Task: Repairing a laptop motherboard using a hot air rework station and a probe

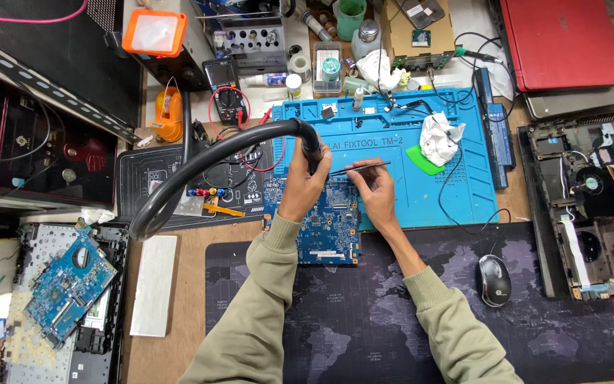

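Left hand point(304, 179) closed round end of black flexible hose point(200, 165); right hand point(372, 186) pinching thin metal tweezers point(361, 168), tips pointing left; both over blue circuit board point(327, 226) lying on worktop, across edge of blue repair mat point(456, 192) and dark map-print desk mat point(364, 313)

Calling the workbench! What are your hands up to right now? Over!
Left hand gripping the thick black hose nozzle. Right hand holding thin metal tweezers over the blue circuit board. Nothing blocking it.
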